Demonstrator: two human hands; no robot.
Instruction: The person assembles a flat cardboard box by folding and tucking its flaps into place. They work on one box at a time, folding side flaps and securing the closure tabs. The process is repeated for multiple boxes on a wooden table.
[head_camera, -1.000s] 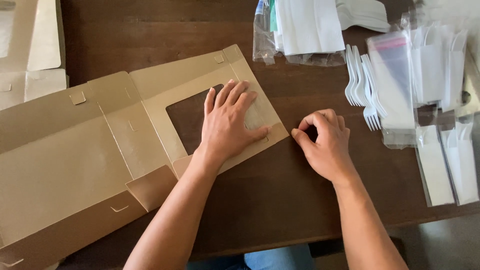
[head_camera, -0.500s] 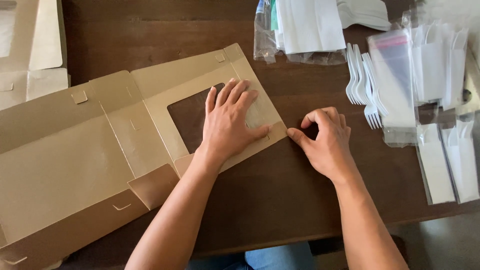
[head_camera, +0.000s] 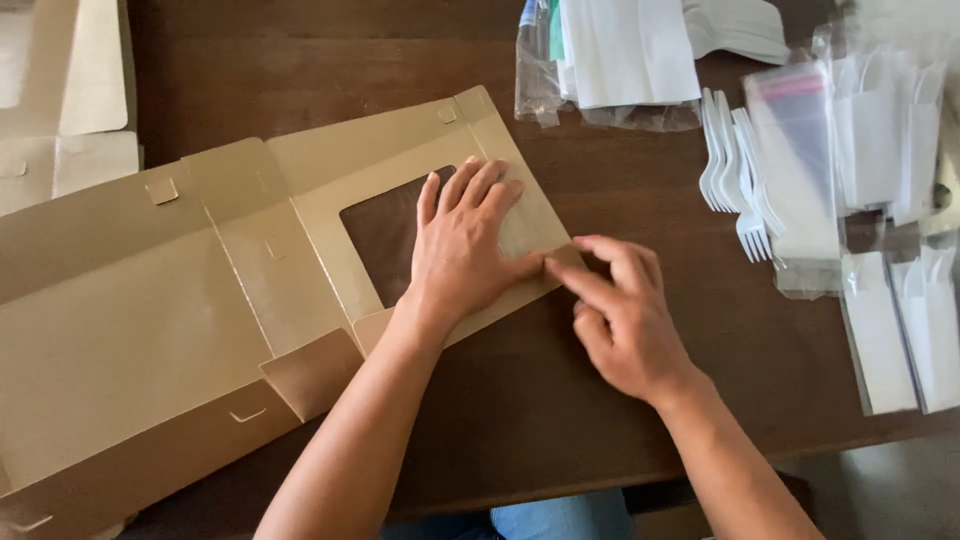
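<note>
I am watching two bare hands working the lower right edge of a flattened tan cardboard box (head_camera: 200, 330) on a dark wooden table (head_camera: 560, 400).

The left hand (head_camera: 462, 245) is lying palm down on the windowed lid panel (head_camera: 510, 150), fingers spread and flat, partly covering the cut-out window (head_camera: 385, 235). The right hand (head_camera: 625, 315) is reaching in from the right, its extended fingers close together, pressing the panel's edge beside the left thumb and gripping nothing. The box is sprawling across the left half of the table, overhanging the near edge. Bare tabletop is showing below and to the right of the hands, while white plastic forks (head_camera: 735, 165) and clear bags (head_camera: 880, 200) are crowding the right edge.
</note>
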